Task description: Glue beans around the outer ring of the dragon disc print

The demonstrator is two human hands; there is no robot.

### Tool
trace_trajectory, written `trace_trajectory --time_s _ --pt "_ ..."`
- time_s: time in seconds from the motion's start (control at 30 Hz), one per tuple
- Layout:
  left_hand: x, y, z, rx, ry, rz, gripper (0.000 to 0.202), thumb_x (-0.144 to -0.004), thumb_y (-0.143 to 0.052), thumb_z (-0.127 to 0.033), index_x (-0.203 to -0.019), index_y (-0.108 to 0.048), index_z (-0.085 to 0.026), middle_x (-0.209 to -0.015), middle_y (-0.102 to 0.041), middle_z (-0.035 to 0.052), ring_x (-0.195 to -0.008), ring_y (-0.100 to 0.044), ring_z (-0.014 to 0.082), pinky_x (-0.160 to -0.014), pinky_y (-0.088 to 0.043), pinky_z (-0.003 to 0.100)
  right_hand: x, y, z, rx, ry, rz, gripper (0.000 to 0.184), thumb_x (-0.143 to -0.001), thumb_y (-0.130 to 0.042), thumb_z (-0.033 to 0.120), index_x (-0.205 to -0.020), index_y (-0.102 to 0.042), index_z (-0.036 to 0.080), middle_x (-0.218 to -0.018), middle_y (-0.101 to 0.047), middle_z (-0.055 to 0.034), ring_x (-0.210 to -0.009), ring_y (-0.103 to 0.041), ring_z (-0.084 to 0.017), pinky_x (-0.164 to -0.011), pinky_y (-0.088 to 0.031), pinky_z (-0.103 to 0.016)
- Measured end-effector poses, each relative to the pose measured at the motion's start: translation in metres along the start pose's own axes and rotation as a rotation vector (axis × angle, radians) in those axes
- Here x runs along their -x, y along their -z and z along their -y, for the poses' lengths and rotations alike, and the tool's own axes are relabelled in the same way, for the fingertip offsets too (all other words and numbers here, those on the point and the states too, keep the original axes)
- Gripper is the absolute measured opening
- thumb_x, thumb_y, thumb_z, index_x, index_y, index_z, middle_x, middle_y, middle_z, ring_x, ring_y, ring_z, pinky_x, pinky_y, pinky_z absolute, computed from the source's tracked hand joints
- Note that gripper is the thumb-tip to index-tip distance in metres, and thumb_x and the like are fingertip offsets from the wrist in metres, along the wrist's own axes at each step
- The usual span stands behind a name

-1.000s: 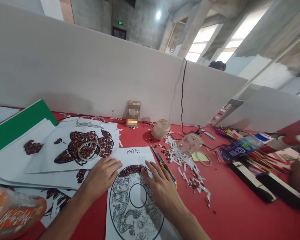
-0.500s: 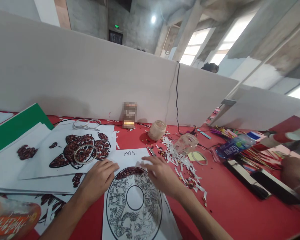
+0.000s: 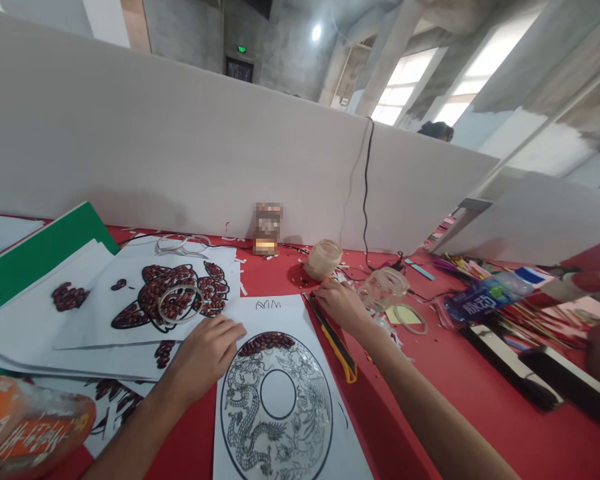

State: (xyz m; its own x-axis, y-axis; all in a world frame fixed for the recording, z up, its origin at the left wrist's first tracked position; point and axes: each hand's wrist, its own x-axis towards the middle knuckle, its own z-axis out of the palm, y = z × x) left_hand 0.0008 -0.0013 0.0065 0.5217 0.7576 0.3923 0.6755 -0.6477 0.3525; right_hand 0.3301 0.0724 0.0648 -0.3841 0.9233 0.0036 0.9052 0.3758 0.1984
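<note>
The right hand has moved off the printed sheet to the far side of the knife, while the left hand stays at the sheet's upper left edge. A white partition stands behind the red table. The sheet lies on the table in front of the person, its ring of dragon drawing uncovered; overlapping papers bearing a bean picture lie to its left. The left hand rests palm down, fingers loosely bent, gripping nothing visible. The right hand's fingers are bent downward near a cloudy jar; whether they pinch anything I cannot tell. The yellow-handled knife lies beside the sheet's right edge. Dark beans line the ring's top.
</note>
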Motion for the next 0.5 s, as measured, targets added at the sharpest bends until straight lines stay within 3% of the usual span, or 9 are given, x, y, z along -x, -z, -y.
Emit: trace_trajectory --time_s 0.3,0.5 --pt "0.0003 -0.0001 0.0004 0.001 0.002 0.007 0.03 -0.098 -0.044 -0.01 -0.115 -0.068 -0.018 -0.114 -0.073 0.0055 -0.108 -0.061 0.0232 -0.1 -0.047 0.043 0.009 -0.002 0.0047 0.027 0.06 -0.021 0.022 -0.101 -0.048 0.019 -0.098 -0.07 0.019 -0.106 -0.071 -0.0104 -0.104 -0.06 -0.024 -0.088 -0.035 -0.033" --pt "-0.0002 0.0012 0.0001 -0.002 -0.001 0.003 0.03 -0.098 -0.045 -0.011 -0.115 -0.068 -0.018 -0.115 -0.072 0.0058 -0.109 -0.061 0.0239 -0.097 -0.049 0.043 0.0063 -0.0022 -0.0026 -0.047 -0.038 -0.075 0.017 -0.096 -0.053 0.018 -0.091 -0.069 0.018 -0.096 -0.073 -0.0098 -0.094 -0.064 -0.022 -0.082 -0.039 -0.031"
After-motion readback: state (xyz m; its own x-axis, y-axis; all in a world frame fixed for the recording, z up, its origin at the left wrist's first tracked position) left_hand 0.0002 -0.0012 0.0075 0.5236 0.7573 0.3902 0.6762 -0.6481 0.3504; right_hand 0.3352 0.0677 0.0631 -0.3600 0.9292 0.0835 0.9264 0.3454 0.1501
